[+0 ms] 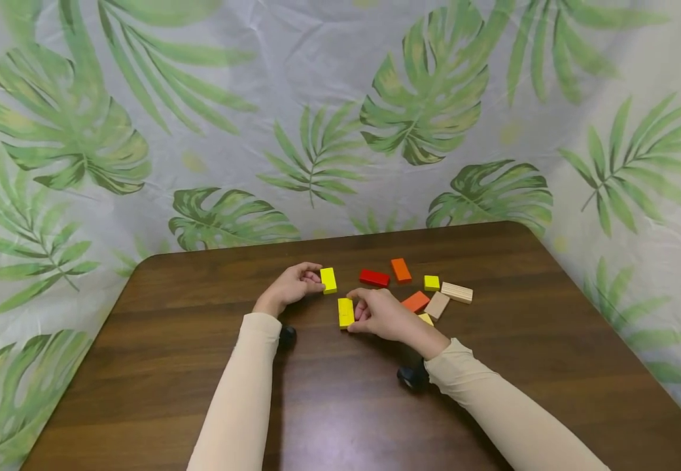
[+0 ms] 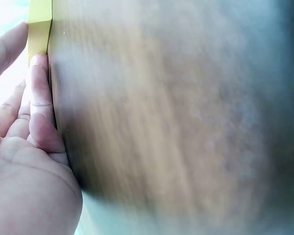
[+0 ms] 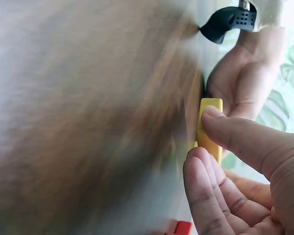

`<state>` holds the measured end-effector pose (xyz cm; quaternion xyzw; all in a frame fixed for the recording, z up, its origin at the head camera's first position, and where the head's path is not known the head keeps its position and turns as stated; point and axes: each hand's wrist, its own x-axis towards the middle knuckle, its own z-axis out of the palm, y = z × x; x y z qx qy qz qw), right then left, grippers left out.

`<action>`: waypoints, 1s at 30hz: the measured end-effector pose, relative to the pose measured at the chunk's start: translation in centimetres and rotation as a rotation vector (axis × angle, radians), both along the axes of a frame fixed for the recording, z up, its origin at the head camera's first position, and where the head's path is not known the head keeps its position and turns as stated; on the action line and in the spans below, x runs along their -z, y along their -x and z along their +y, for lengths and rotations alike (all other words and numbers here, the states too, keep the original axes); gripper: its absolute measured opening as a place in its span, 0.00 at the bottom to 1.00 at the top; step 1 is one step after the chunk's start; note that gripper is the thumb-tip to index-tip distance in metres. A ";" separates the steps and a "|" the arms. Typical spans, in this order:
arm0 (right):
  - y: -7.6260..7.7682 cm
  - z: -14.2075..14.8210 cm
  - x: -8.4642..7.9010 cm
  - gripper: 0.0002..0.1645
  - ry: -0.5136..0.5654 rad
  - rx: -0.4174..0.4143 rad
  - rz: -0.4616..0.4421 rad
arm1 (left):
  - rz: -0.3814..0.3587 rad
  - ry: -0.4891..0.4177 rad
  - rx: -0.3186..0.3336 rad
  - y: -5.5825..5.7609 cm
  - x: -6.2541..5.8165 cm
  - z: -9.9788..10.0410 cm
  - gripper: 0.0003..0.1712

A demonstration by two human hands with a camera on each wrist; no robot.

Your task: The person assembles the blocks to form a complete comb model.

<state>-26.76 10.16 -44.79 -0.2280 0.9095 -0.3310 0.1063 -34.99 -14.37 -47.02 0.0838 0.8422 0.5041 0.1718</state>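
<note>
Two yellow blocks lie near the middle of the wooden table. My left hand [image 1: 294, 286] holds the farther yellow block [image 1: 329, 280] at its left side, between thumb and a finger. In the left wrist view, fingertips [image 2: 39, 59] meet the end of this block [image 2: 39, 29]. My right hand [image 1: 384, 315] pinches the nearer yellow block [image 1: 346, 313] by its right side, thumb at the near end and a finger at the far end. The right wrist view shows the thumb pressed on that block [image 3: 210, 132], with the left hand [image 3: 247, 73] behind it.
Right of the hands lie a red block [image 1: 374, 278], orange blocks [image 1: 401, 269], a small yellow block [image 1: 431, 282] and plain wood blocks [image 1: 456, 292]. A pale yellow block [image 1: 426, 319] is partly hidden by the right wrist. A leaf-patterned curtain [image 1: 316, 118] hangs behind the table [image 1: 199, 373].
</note>
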 end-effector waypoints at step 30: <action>3.1 -2.4 0.5 0.39 -0.053 0.013 -0.018 | -0.016 -0.015 0.007 -0.2 -0.2 0.1 0.29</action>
